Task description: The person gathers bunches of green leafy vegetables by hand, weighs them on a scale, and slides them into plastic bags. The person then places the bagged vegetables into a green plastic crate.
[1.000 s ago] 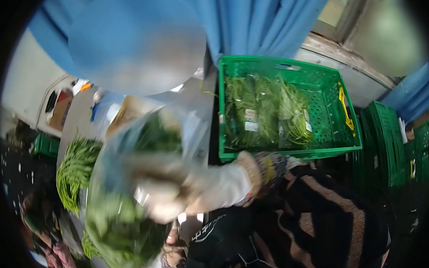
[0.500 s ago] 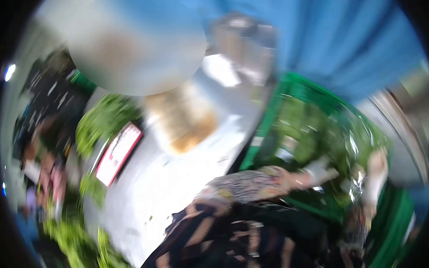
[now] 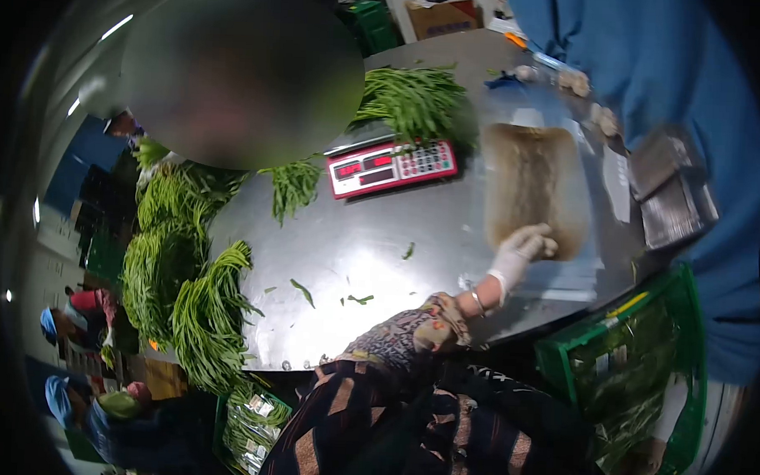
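My left hand point(image 3: 524, 244), in a white glove with a bracelet at the wrist, reaches over the metal table. Its fingers are curled at the lower edge of a brown-stained flat pad point(image 3: 526, 188); whether anything is between them is hidden. Pale plastic sheets point(image 3: 563, 282) lie around and under the pad. My right hand point(image 3: 672, 405), also white-gloved, is low at the right side of a green crate point(image 3: 551, 361). Bagged green vegetables point(image 3: 622, 376) fill that crate, beside the hand. The right fingers do not show clearly.
A red-framed digital scale point(image 3: 391, 169) stands on the metal table point(image 3: 346, 236), with leafy greens point(image 3: 414, 100) behind it. More bundles point(image 3: 165, 272) line the left edge. A dark wrapped stack point(image 3: 675, 189) lies by a blue-clothed person point(image 3: 654, 71). Another crate point(image 3: 220, 424) holds bagged greens.
The view has swung from the crate toward the table and is sharper. My left hand has moved from the crate to the brown-stained pad. My right hand stays at the crate.
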Available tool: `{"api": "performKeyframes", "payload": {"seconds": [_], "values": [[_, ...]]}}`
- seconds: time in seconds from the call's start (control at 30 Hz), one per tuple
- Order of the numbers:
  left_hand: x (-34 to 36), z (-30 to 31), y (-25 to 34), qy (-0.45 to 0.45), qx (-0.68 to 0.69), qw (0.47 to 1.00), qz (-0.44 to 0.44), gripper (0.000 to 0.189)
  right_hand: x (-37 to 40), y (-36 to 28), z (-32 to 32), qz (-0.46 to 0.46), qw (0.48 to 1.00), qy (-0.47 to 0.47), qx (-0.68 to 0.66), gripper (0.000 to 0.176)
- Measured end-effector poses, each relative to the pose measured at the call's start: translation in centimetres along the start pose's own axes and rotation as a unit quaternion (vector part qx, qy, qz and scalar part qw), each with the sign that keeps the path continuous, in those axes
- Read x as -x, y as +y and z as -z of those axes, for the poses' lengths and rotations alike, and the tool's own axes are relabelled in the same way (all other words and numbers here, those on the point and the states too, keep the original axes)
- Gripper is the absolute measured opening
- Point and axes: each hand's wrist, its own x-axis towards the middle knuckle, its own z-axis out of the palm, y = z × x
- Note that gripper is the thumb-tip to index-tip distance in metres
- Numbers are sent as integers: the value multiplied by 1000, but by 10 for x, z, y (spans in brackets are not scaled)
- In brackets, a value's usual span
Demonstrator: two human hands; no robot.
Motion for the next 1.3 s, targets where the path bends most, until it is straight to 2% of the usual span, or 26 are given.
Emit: {"api": "performKeyframes", "payload": {"seconds": [0.03,0.07,0.1,0.13,0.17,0.23,0.3,0.37,0.43,0.47,0.5,0.6,0.63,0.7,0.8,0.87,0.9,0.97,1.0,1.1,1.13,1.2,1.27,1.3], "values": [[1,19,31,43,-51,998,-22,29,-26,-18,-12,115,983,109,-88,35],[0,41,55,89,-129,986,-48,30,-36,-76,6,169,969,99,-152,34],[2,59,74,119,-121,981,-91,31,-28,-150,31,215,935,82,-269,30],[3,76,91,147,-122,975,-109,31,-24,-215,47,241,917,61,-313,30],[5,89,111,175,-121,969,-128,31,-24,-266,59,281,876,-13,-392,33],[6,114,143,204,-91,964,-143,34,-31,-363,73,354,875,-50,-328,42],[-2,135,171,224,-54,962,-147,40,-36,-452,79,478,826,3,-298,49],[-19,158,192,218,-28,961,-167,47,-40,-536,92,507,807,-32,-302,55],[-44,178,202,258,-23,947,-189,47,-58,-612,97,589,755,12,-287,58],[-57,188,206,279,-20,939,-198,47,-64,-647,102,590,753,-10,-291,58],[-69,196,210,302,-9,939,-163,44,-72,-680,107,591,750,-31,-296,59],[-98,205,225,294,46,945,-137,38,-111,-765,99,581,722,-145,-346,68],[-103,206,232,250,53,960,-114,89,-119,-788,98,581,716,-167,-349,71],[-110,204,251,257,46,964,-55,87,-138,-830,92,592,712,-193,-324,77],[-132,208,249,325,68,940,-78,65,-161,-873,72,603,726,-218,-247,87],[-140,206,247,311,64,943,-99,57,-167,-886,58,591,745,-240,-196,91],[-143,205,247,305,55,945,-108,55,-168,-888,48,565,761,-261,-184,76],[-159,216,240,298,15,948,-112,53,-178,-892,26,601,730,-283,-157,74],[-169,224,239,275,108,952,-75,54,-170,-887,28,617,717,-292,-144,73],[-183,225,226,268,173,940,-124,48,-116,-843,50,572,744,-307,-160,68],[-185,225,224,273,147,941,-135,45,-104,-830,55,563,750,-304,-168,67],[-181,223,221,285,86,945,-138,41,-103,-820,22,518,745,-359,-219,66],[-176,230,212,221,116,966,-73,37,-84,-784,10,491,738,-283,-367,63],[-163,205,213,195,131,971,-44,35,-76,-760,10,456,771,-223,-385,63]]}}
